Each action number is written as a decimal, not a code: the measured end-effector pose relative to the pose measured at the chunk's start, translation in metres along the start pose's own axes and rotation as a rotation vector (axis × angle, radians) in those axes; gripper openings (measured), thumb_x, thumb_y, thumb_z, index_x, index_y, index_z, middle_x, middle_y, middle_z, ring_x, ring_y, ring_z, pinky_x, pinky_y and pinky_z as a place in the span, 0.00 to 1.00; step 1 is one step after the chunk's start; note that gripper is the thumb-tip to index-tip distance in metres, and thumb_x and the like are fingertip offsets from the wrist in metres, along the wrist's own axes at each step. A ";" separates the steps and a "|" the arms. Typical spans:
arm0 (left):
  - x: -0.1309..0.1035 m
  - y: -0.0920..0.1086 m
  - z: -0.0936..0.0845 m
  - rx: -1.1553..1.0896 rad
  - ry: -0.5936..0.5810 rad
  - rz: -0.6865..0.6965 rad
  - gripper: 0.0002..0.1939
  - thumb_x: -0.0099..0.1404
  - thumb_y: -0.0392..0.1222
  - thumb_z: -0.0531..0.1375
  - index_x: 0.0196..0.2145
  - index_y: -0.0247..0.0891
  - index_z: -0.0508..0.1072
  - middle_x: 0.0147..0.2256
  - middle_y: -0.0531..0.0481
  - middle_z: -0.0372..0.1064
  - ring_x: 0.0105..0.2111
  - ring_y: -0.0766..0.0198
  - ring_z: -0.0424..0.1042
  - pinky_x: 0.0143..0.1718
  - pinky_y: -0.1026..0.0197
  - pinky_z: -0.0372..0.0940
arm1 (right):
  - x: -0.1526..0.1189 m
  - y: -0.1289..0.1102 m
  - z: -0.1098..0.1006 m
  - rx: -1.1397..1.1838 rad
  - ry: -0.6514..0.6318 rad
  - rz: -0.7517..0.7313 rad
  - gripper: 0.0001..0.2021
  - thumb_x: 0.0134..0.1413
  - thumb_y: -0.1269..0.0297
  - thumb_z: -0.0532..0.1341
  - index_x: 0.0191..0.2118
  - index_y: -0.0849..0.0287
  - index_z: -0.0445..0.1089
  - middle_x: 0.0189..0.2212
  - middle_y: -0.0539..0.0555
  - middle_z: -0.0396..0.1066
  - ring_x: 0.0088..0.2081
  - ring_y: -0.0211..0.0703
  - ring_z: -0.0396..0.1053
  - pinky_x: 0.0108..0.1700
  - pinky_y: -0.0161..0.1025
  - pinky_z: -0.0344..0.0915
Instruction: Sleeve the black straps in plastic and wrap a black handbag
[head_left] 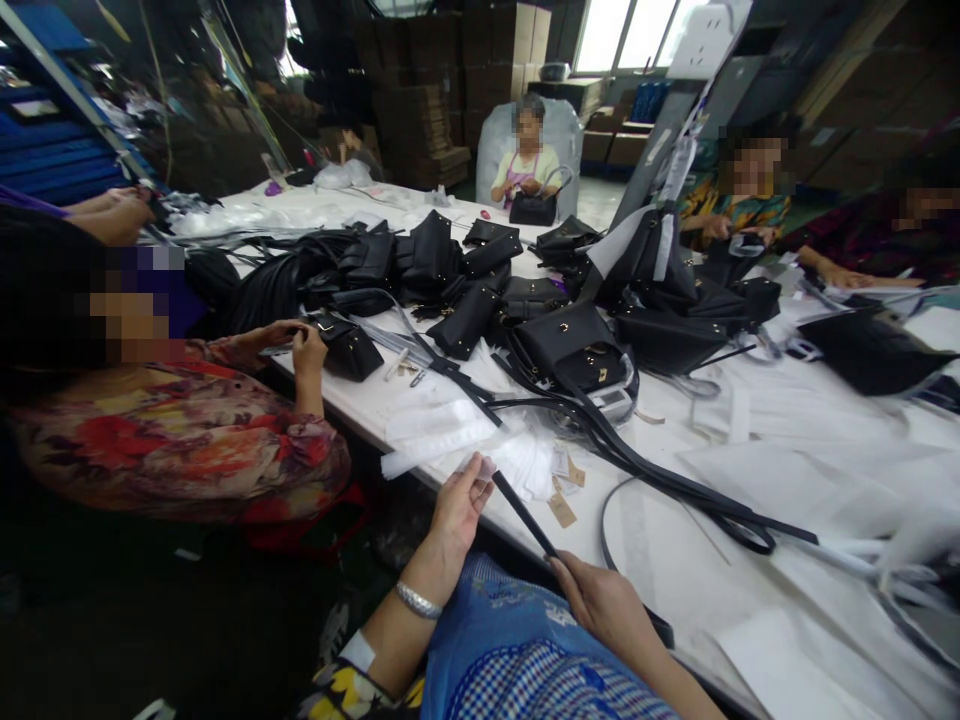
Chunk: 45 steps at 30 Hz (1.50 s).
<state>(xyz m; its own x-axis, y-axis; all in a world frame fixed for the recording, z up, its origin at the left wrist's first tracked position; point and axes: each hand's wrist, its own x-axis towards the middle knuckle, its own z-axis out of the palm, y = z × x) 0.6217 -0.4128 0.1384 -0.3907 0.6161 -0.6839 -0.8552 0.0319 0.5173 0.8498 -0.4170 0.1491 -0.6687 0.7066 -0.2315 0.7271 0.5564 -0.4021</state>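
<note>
Strap [523,512]: narrow, black | left fingers [470,474]: pinching clear film [487,468] at tip | right fingers [570,574]: gripping strap

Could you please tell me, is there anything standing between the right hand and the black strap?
Nothing visible: the right hand grips the black strap directly. Near the strap's other end, the left hand holds what looks like translucent film.

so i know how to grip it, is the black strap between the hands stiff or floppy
The black strap looks narrow, so probably light. Longer lengths may flop: similar straps nearby bend into curves. It runs straight between left hand and right hand, so short stretches might be stiffer.
</note>
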 end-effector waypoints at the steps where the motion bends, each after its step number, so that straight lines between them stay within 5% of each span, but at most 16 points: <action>1: 0.000 0.000 0.000 0.001 -0.012 0.002 0.09 0.57 0.38 0.68 0.35 0.33 0.75 0.35 0.45 0.77 0.33 0.65 0.77 0.34 0.68 0.71 | 0.000 -0.001 -0.001 0.008 -0.007 0.002 0.24 0.67 0.53 0.42 0.45 0.55 0.73 0.28 0.57 0.79 0.29 0.52 0.78 0.27 0.38 0.64; 8: -0.011 -0.004 0.007 0.023 -0.077 0.035 0.06 0.58 0.36 0.67 0.34 0.32 0.76 0.35 0.44 0.78 0.34 0.65 0.77 0.38 0.66 0.71 | 0.003 -0.001 -0.003 0.184 -0.062 0.041 0.26 0.67 0.50 0.41 0.37 0.56 0.72 0.25 0.56 0.76 0.29 0.50 0.76 0.29 0.37 0.61; 17: -0.040 -0.033 0.016 0.234 -0.292 0.014 0.14 0.53 0.43 0.71 0.32 0.28 0.78 0.32 0.41 0.77 0.30 0.63 0.76 0.34 0.65 0.71 | 0.037 -0.025 -0.040 0.931 -0.225 0.140 0.28 0.64 0.43 0.43 0.35 0.60 0.71 0.12 0.45 0.62 0.13 0.34 0.55 0.20 0.32 0.55; 20: -0.035 -0.017 0.014 0.238 -0.246 0.064 0.14 0.53 0.43 0.70 0.33 0.29 0.78 0.34 0.41 0.78 0.32 0.63 0.76 0.36 0.64 0.71 | 0.029 -0.018 -0.049 1.051 -0.290 0.061 0.25 0.63 0.45 0.47 0.42 0.62 0.70 0.21 0.50 0.71 0.19 0.35 0.65 0.25 0.32 0.62; 23: -0.029 0.005 0.010 0.195 -0.149 0.166 0.12 0.54 0.41 0.70 0.34 0.31 0.79 0.37 0.41 0.78 0.37 0.61 0.76 0.42 0.62 0.71 | 0.018 -0.008 -0.049 1.054 -0.304 0.036 0.24 0.62 0.50 0.54 0.57 0.60 0.62 0.29 0.51 0.75 0.27 0.39 0.71 0.33 0.37 0.68; 26: -0.033 0.008 0.010 0.221 -0.170 0.167 0.14 0.53 0.42 0.70 0.35 0.31 0.78 0.37 0.41 0.77 0.37 0.61 0.76 0.42 0.62 0.70 | 0.026 -0.012 -0.046 1.005 -0.261 0.065 0.28 0.61 0.54 0.55 0.64 0.57 0.53 0.29 0.50 0.75 0.22 0.35 0.68 0.27 0.34 0.66; 31: -0.055 -0.011 0.015 0.317 -0.344 0.112 0.16 0.54 0.47 0.69 0.34 0.30 0.78 0.28 0.47 0.76 0.25 0.68 0.72 0.29 0.66 0.68 | 0.053 -0.028 -0.052 1.025 -0.167 -0.007 0.34 0.60 0.54 0.56 0.67 0.53 0.44 0.31 0.49 0.75 0.22 0.37 0.70 0.26 0.35 0.67; 35: -0.053 0.005 0.006 0.285 -0.244 0.191 0.17 0.52 0.47 0.70 0.35 0.32 0.78 0.33 0.45 0.77 0.32 0.64 0.75 0.40 0.62 0.69 | 0.040 -0.021 -0.054 0.955 -0.224 -0.072 0.35 0.59 0.59 0.58 0.68 0.54 0.43 0.31 0.50 0.76 0.31 0.41 0.73 0.41 0.42 0.70; 38: -0.050 0.010 0.002 0.281 -0.196 0.203 0.18 0.51 0.47 0.71 0.36 0.32 0.78 0.35 0.44 0.77 0.35 0.62 0.75 0.44 0.59 0.68 | 0.038 -0.020 -0.051 0.966 -0.222 -0.027 0.33 0.61 0.59 0.56 0.68 0.55 0.44 0.30 0.50 0.76 0.27 0.39 0.71 0.36 0.40 0.69; 41: -0.055 0.001 0.006 0.333 -0.279 0.169 0.17 0.54 0.48 0.69 0.35 0.31 0.78 0.31 0.45 0.76 0.29 0.65 0.74 0.39 0.61 0.69 | 0.052 -0.033 -0.056 0.977 -0.124 -0.036 0.35 0.60 0.59 0.56 0.68 0.55 0.41 0.29 0.49 0.75 0.23 0.38 0.70 0.32 0.38 0.69; 45: -0.058 0.014 0.013 0.267 -0.286 0.213 0.17 0.53 0.47 0.70 0.36 0.31 0.78 0.32 0.45 0.77 0.30 0.65 0.74 0.39 0.61 0.69 | 0.059 -0.036 -0.069 0.942 -0.132 -0.122 0.34 0.61 0.60 0.57 0.68 0.53 0.41 0.30 0.49 0.76 0.28 0.39 0.73 0.37 0.39 0.70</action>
<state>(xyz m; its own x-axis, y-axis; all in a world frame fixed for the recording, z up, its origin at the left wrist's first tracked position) 0.6371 -0.4381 0.1920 -0.4068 0.8226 -0.3973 -0.6330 0.0598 0.7719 0.7949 -0.3653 0.2109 -0.7852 0.5804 -0.2158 0.2666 0.0024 -0.9638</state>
